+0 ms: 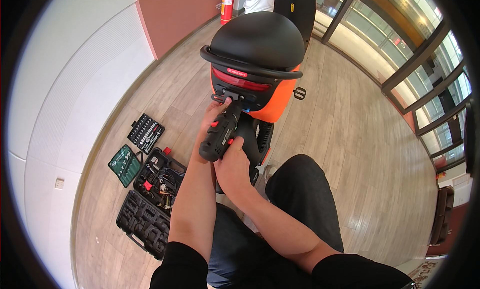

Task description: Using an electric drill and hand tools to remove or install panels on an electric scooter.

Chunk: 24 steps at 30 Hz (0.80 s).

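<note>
Our 2 black sleeves (180, 269) lie nearest, both forearms (194, 209) angled forward and converging. Our right hand (234, 164), wrist bent, grips a black drill (221, 134) aimed at the orange scooter's (284, 106) rear. Our left hand (214, 113) reaches farther, thumb against the bracket (233, 94); we cannot tell how tightly its hidden fingers close.

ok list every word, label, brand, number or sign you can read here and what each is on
None quoted:
Red sticker on the scooter: pale marks, too small to read
Drill: pale lettering on its side, too small
Extinguisher: label too small
Yellow tag on the black panel: too small
Dark red characters at the lower right rim, on a pale surface: tilted, cut off, not copied
</note>
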Available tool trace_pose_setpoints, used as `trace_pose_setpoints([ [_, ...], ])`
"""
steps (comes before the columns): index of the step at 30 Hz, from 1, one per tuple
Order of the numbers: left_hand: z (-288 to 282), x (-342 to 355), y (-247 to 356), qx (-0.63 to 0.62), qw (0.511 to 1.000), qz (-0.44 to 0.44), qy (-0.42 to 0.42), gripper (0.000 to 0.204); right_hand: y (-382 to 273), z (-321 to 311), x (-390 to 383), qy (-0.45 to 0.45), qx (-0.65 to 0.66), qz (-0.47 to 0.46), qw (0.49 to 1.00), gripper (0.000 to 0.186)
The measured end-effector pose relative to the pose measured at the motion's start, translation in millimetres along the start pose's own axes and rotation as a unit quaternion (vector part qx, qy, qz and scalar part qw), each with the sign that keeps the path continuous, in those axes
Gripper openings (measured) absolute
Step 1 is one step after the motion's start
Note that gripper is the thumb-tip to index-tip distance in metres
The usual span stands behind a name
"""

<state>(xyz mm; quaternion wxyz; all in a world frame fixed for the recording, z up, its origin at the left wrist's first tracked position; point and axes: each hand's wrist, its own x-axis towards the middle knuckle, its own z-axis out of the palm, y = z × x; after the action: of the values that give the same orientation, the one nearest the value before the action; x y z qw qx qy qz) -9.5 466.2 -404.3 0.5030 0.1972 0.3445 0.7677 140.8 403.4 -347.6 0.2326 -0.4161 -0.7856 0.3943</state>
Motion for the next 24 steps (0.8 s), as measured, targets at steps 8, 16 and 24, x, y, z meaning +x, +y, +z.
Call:
trace_pose_setpoints([
  [8, -7.9, 4.9, -3.4, 0.03, 0.999, -0.017, -0.009, 0.027, -3.2, -13.9, -4.1, 0.002, 0.012, 0.019, 1.0, 0.046],
  [16, -46.1, 20.4, -9.8, 0.072, 0.997, -0.02, 0.019, 0.033, -8.3, -41.5, -39.6, -0.081, 0.051, 0.008, 0.995, 0.059],
  [24, 47.4, -19.6, 7.7, 0.643, 0.646, 0.361, 0.195, 0.029, 51.8, -134.6, -61.0, -0.125, 0.083, -0.019, 0.988, 0.071],
])
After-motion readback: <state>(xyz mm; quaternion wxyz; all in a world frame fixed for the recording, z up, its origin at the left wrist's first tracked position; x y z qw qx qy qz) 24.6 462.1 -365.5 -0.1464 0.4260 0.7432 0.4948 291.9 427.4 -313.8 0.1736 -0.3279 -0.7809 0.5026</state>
